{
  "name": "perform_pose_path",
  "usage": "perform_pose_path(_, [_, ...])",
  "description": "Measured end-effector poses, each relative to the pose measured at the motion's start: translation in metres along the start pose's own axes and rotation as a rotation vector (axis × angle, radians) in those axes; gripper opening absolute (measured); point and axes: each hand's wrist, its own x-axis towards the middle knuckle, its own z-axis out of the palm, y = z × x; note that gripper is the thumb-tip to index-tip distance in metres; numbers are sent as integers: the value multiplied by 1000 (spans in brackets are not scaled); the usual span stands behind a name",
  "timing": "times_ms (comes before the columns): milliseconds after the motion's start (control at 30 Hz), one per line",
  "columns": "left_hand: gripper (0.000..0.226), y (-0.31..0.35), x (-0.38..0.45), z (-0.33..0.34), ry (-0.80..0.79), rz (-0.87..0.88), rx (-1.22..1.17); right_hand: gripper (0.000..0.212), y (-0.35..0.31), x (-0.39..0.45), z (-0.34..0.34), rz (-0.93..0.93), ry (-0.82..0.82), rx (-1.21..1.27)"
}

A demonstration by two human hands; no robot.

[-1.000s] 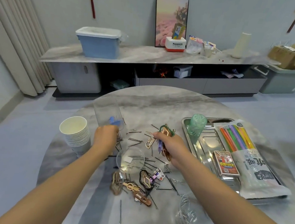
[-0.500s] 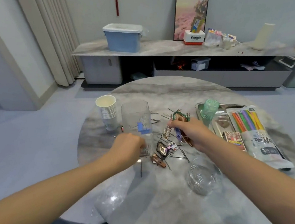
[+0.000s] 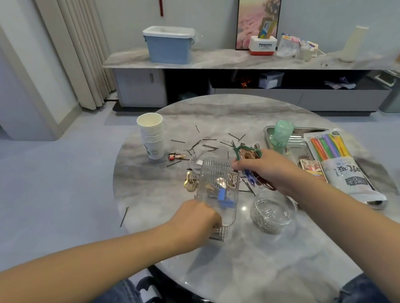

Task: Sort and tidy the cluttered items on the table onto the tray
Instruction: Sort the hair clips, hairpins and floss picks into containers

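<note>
- Gripping the clear plastic box (image 3: 217, 190) at its near end, the left hand (image 3: 196, 222) tilts it above the desk (image 3: 243, 268).
- Right hand (image 3: 267, 167) fingers pinch keychains (image 3: 247, 154) beside the tray (image 3: 296, 147) at the desk's right edge.
- Hairpins (image 3: 202, 144) lie scattered mid-desk; near edge bare.

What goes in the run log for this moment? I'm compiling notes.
left hand: holds clear box | right hand: grips keychains | tray: partly filled

Glossy marble table (image 3: 230, 267); shiny metal tray (image 3: 296, 147); clear ribbed plastic box (image 3: 218, 180).
</note>
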Motion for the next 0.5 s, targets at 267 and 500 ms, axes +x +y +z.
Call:
perform_pose_path(267, [29, 18, 2, 4, -1, 93, 47, 26, 8, 1, -3, -15, 70, -112])
perform_pose_path(500, [25, 34, 3, 3, -75, 183, 111, 23, 9, 1, -7, -14, 48, -94])
